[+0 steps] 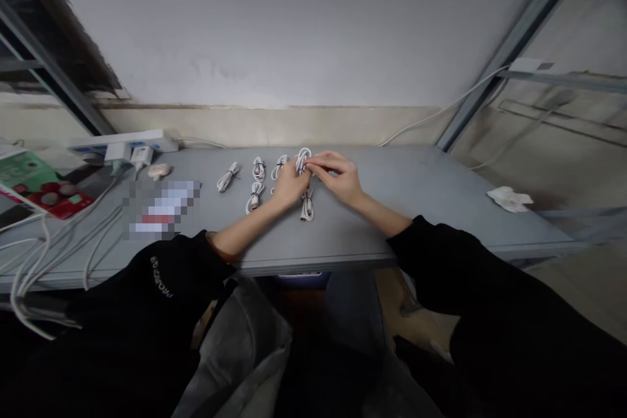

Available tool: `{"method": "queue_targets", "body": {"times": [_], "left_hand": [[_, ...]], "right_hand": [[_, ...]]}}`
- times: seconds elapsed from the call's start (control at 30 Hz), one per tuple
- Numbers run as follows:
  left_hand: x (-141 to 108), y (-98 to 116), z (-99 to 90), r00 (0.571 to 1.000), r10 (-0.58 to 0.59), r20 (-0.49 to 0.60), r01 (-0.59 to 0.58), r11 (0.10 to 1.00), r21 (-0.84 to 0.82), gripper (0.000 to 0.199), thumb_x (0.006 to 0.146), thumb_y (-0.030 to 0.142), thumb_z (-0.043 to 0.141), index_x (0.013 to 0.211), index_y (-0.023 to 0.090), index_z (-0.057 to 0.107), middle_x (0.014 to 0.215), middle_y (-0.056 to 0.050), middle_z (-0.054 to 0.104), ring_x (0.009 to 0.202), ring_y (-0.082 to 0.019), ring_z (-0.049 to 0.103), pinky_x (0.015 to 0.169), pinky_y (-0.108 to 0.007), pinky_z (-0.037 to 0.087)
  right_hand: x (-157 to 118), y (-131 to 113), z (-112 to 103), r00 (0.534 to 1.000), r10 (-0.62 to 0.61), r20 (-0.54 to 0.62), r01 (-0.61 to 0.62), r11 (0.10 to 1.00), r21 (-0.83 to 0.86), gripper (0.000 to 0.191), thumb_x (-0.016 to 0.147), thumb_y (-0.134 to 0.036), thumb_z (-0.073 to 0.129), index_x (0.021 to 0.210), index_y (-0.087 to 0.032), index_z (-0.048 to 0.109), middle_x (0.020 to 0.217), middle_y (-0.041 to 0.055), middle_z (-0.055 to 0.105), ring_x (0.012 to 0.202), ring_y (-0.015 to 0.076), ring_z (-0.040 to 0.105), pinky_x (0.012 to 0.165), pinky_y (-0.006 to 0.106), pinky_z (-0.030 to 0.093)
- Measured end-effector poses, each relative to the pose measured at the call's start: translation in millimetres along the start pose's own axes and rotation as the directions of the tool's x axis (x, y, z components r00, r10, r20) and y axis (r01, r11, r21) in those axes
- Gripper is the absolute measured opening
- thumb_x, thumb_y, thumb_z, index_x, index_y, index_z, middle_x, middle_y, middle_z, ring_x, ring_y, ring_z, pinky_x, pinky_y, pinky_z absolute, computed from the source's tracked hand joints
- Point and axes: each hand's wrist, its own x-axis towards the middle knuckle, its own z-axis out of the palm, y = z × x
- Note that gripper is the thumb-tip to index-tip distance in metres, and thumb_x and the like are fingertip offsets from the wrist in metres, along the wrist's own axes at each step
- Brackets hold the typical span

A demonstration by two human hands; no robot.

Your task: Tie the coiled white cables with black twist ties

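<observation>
A coiled white cable (304, 153) is gripped in my left hand (290, 186), its loops standing up above the thumb. The fingertips of my right hand (341, 177) are pinched together against the near side of this coil. What lies between them is too small to make out. Below my hands lies a tied white cable bundle (307, 207) with its plug end toward me. More white bundles with dark ties lie to the left: one bundle (228, 177) at the far left, another bundle (258, 170), a nearer bundle (254, 198), and a bundle (279, 167) partly behind my left hand.
On the left of the grey table (392, 209) are a blurred-out phone-like object (164, 209), a power strip (147, 140) with plugged-in chargers, loose white cables (44, 255) and a green-and-red box (42, 183). Crumpled white tissue (509, 198) lies at the right. Metal posts frame both sides.
</observation>
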Motion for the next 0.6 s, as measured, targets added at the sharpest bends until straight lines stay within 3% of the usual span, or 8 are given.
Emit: {"method": "queue_targets", "body": {"times": [0.13, 0.23, 0.4, 0.6], "left_hand": [[1.2, -8.1, 1.8, 0.993, 0.106, -0.048, -0.097, 0.983, 0.155, 0.010, 0.083, 0.023, 0.060, 0.078, 0.019, 0.054, 0.058, 0.004, 0.048, 0.057, -0.012, 0.048, 0.057, -0.025, 0.038], [0.9, -10.9, 1.5, 0.990, 0.114, -0.078, -0.101, 0.984, 0.147, 0.018, 0.083, 0.030, 0.064, 0.082, 0.020, 0.050, 0.063, 0.004, 0.048, 0.060, -0.012, 0.049, 0.059, -0.026, 0.040], [-0.2, -9.3, 0.6, 0.990, 0.137, -0.024, -0.131, 0.977, 0.167, 0.018, 0.089, 0.030, 0.055, 0.076, 0.020, 0.048, 0.063, 0.002, 0.049, 0.060, -0.013, 0.047, 0.061, -0.028, 0.040], [-0.8, -5.0, 3.8, 0.990, 0.134, 0.031, -0.134, 0.991, -0.001, 0.016, 0.087, 0.020, 0.058, 0.071, 0.018, 0.056, 0.062, 0.001, 0.051, 0.062, -0.013, 0.047, 0.062, -0.025, 0.037]], "right_hand": [[0.0, -2.4, -0.6, 0.999, 0.004, -0.054, -0.006, 0.999, -0.034, 0.014, 0.087, -0.033, 0.064, 0.091, -0.027, 0.076, 0.086, 0.0025, 0.069, 0.073, 0.0135, 0.060, 0.062, 0.029, 0.053], [0.8, -2.5, -0.9, 0.997, 0.015, -0.071, -0.018, 0.999, -0.051, 0.013, 0.087, -0.032, 0.065, 0.091, -0.027, 0.076, 0.086, 0.0020, 0.069, 0.075, 0.0138, 0.061, 0.062, 0.029, 0.052], [2.1, 0.0, -1.6, 0.993, 0.050, -0.110, -0.055, 0.997, -0.047, 0.014, 0.086, -0.034, 0.066, 0.091, -0.027, 0.076, 0.087, 0.0027, 0.068, 0.081, 0.0147, 0.061, 0.063, 0.029, 0.052], [2.7, 4.4, -2.5, 0.981, 0.140, -0.132, -0.137, 0.990, 0.034, 0.015, 0.085, -0.037, 0.067, 0.090, -0.028, 0.077, 0.087, 0.0027, 0.066, 0.075, 0.0138, 0.059, 0.061, 0.028, 0.052]]}}
